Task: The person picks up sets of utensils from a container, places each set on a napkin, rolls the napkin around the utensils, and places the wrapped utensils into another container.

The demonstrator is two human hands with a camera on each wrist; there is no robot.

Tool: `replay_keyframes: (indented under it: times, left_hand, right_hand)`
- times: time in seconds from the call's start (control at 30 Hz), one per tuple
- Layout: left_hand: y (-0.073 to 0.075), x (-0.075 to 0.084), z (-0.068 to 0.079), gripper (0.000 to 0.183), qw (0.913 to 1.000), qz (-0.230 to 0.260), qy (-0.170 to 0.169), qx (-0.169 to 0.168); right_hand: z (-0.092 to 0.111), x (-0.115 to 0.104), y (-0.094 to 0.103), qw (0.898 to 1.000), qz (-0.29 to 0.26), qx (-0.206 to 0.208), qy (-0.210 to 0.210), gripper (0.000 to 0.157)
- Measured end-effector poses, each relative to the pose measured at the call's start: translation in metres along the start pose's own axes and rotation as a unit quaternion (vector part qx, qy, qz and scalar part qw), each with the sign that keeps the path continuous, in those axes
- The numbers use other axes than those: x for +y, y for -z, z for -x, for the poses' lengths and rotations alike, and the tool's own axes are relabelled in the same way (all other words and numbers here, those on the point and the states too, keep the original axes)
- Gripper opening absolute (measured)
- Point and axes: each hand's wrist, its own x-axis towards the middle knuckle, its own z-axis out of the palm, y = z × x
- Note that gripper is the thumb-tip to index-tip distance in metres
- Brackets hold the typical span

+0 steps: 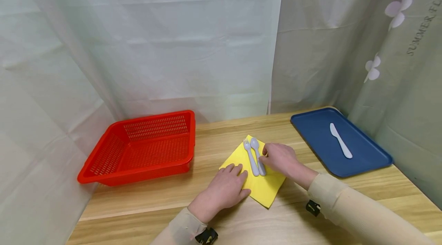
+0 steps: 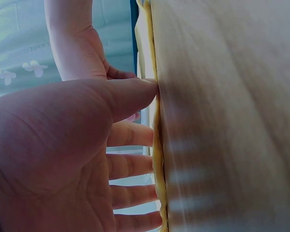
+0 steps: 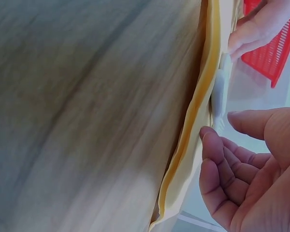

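A yellow folded napkin [image 1: 265, 194] lies at an angle on the table. On it a light purple-grey fork [image 1: 253, 162] and spoon [image 1: 254, 144] rest side by side, heads pointing away from me. My left hand [image 1: 225, 186] presses the napkin's left side with fingers spread; its fingertips and thumb touch the cloth in the left wrist view. Beside the spoon is my right hand [image 1: 281, 158], at the napkin's right side. The right wrist view shows that hand [image 3: 253, 169] with loosely bent fingers and its thumb apart from them, nothing visibly pinched between.
To the left stands a red perforated plastic basket [image 1: 145, 176]. A blue tray [image 1: 314, 129] lies at the right with a whitish knife [image 1: 340, 140] on it. Pale curtains [image 1: 190, 45] hang behind and at both sides of the wooden table [image 1: 138, 206].
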Motion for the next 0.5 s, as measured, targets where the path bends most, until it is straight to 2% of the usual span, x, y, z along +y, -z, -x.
replay_keyframes:
  times: [0.23,0.5]
  left_hand:
    - [0.0024,0.0011,0.0015,0.062,1.0000,0.004,0.002,0.000]
    - [0.0030,0.0015,0.0012,0.062,1.0000,0.000,0.002,-0.004]
  right_hand:
    - [0.0032,0.0027,0.0002,0.999,0.035,0.015,0.011,0.025]
    - [0.0090,0.0023,0.0023,0.999,0.039,0.021,0.021,0.031]
